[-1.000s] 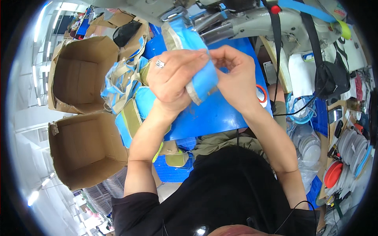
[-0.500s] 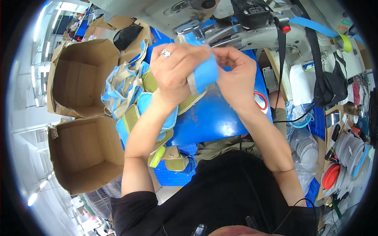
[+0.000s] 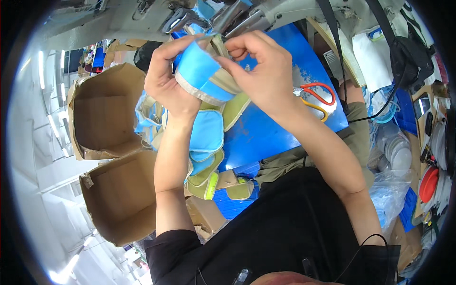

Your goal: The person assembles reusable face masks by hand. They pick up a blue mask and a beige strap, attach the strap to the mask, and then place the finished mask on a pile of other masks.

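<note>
Between my hands, close to the sewing machine (image 3: 237, 21), is a curved blue and beige fabric piece (image 3: 202, 69) with a pale edging. My left hand (image 3: 173, 78) closes on its left side, thumb along the upper edge. At its right edge my right hand (image 3: 261, 64) pinches the fabric between thumb and fingertips. Below and left of the piece lie several blue and olive fabric parts (image 3: 207, 130) on the blue table (image 3: 266, 128). Scissors with red and yellow handles (image 3: 318, 95) rest on the table right of my right wrist.
Two cardboard boxes (image 3: 78, 118) stand open at the left, one nearer than the other. More blue and beige strapped pieces (image 3: 147, 116) are heaped beside them. On the right hang a black pouch (image 3: 412, 59) and dark straps; plastic-wrapped discs (image 3: 399, 152) stand below.
The fabric piece has moved left and turned, so its curved blue side now shows. My view has shifted, and the scissors show more fully.
</note>
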Demonstrator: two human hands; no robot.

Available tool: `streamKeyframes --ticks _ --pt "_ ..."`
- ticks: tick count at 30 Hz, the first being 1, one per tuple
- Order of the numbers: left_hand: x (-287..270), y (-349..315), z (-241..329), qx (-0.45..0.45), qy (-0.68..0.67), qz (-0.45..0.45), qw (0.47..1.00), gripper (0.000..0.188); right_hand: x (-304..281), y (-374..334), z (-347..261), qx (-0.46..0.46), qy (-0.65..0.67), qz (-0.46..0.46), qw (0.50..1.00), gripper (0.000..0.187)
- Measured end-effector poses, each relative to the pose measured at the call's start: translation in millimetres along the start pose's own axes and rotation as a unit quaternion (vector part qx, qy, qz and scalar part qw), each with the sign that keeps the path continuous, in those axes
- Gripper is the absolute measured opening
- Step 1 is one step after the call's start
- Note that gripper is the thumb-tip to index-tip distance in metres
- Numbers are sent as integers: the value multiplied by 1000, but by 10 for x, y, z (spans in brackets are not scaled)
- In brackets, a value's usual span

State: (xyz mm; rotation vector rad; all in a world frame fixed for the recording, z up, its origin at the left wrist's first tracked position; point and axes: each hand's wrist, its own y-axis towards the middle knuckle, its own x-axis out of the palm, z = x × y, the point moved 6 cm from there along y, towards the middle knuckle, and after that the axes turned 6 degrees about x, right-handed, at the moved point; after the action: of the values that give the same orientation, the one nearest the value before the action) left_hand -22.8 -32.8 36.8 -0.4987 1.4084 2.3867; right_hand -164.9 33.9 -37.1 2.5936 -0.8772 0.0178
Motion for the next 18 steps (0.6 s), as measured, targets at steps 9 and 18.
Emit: streamKeyframes --ticks 9,18 --pt "138 9 298 281 202 -93 934 23 14 -39 60 -19 -19 2 1000 22" --pt "200 53 396 301 241 -107 916 21 1 -28 158 57 23 -9 998 23"
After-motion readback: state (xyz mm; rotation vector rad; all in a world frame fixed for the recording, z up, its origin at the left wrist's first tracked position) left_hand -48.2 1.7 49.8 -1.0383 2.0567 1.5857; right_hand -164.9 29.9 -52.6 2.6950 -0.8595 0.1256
